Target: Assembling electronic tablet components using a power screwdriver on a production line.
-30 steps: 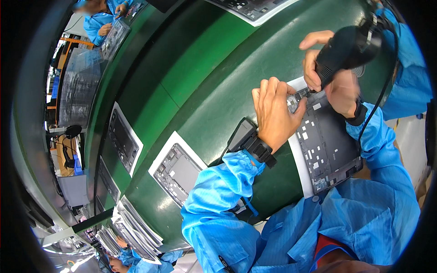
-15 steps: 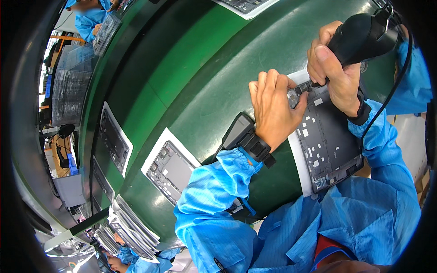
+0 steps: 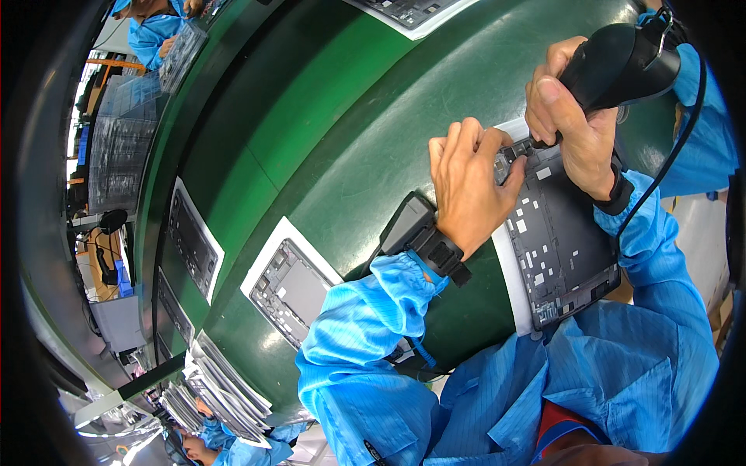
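My right hand (image 3: 573,124) is wrapped round a black electric screwdriver (image 3: 618,68) with a hook and a cable at its top end. Its lower end points down at the upper edge of an opened dark tablet housing (image 3: 575,241), dotted with small white patches. Close to that end, my left hand (image 3: 472,182) rests on the same edge, thumb and forefinger pressed down beside a small dark part (image 3: 513,155). The screwdriver's tip is hidden by my fingers. Under the housing lies a white sheet (image 3: 509,272).
Another opened tablet (image 3: 291,291) lies on the green table left of my forearm. More tablets (image 3: 193,237) on white sheets lie on the green belt (image 3: 311,116). A stack of sheets (image 3: 225,388) stands at lower left. Co-workers in blue (image 3: 148,39) sit beyond; a blue sleeve (image 3: 703,140) shows at right.
My left hand's forefinger has shifted slightly right, toward the screwdriver's lower end. The tablets on the belt have slid a little to the left. My right hand holds nearly still.
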{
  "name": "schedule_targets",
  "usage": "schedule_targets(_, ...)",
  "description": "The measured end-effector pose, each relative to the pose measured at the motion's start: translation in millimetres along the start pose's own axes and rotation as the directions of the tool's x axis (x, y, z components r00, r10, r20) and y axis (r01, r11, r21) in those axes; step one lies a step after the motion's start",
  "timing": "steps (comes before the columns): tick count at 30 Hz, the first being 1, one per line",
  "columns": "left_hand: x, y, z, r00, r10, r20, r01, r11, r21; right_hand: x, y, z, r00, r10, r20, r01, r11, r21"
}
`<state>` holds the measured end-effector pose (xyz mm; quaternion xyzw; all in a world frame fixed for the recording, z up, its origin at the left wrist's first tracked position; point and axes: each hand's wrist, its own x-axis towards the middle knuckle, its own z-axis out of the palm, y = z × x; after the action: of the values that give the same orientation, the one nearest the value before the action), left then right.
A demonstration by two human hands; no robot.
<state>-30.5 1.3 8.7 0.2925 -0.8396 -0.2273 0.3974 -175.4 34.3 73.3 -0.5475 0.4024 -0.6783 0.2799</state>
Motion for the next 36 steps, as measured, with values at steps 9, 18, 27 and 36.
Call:
schedule_targets(9,0.7,2.5,1.4,0.997,0.073,-0.002,-0.073,0.997,-0.026,2.0,1.7,-1.3,1.000,-0.009,-0.018,0.010,0.999,0.033)
schedule_targets(18,2.8,1.9,-4.9,0.928,0.354,0.115,-0.371,0.899,0.231,20.6,-21.5,-19.2,0.976,-0.164,-0.143,0.174,0.983,0.058)
schedule_targets(27,7.1,23.6,-9.1,0.841,0.474,0.261,-0.541,0.717,0.440,34.0,-29.3,-43.7,0.897,-0.217,-0.385,0.257,0.965,0.056)
schedule_targets(36,-122.5,143.1,17.4,0.755,0.306,0.580,-0.601,0.675,0.427,49.1,-17.7,-49.2,0.845,-0.226,-0.485,0.273,0.962,0.028)
